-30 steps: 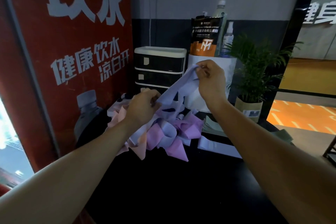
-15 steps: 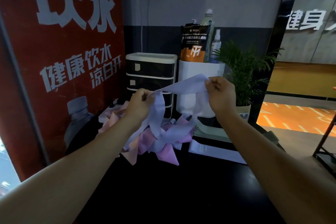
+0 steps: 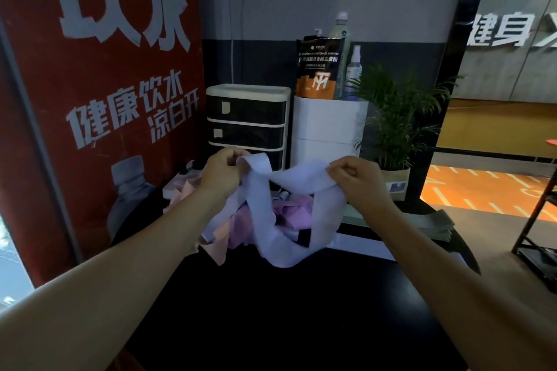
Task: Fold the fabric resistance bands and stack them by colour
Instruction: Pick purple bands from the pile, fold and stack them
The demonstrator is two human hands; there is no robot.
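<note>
A pale lavender fabric band (image 3: 301, 175) hangs as a loop between my two hands above the black table (image 3: 271, 310). My left hand (image 3: 221, 173) pinches its left end and my right hand (image 3: 354, 179) pinches its right end. The band's lower loop (image 3: 280, 250) sags down to the table. Behind it lies a tangled pile of pink and purple bands (image 3: 289, 211), partly hidden by the held band, with peach-pink ones (image 3: 217, 244) at the left.
At the back stand a black-and-white drawer unit (image 3: 247, 120), a white box (image 3: 328, 129) topped with a pouch and bottles, and a potted plant (image 3: 394, 129). A red poster (image 3: 99, 99) walls off the left. A dark rack (image 3: 539, 226) stands at the right.
Both hands have pulled the lavender band out of the pile and spread apart, stretching its top edge level. The lower loop now hangs free in front of the pile.
</note>
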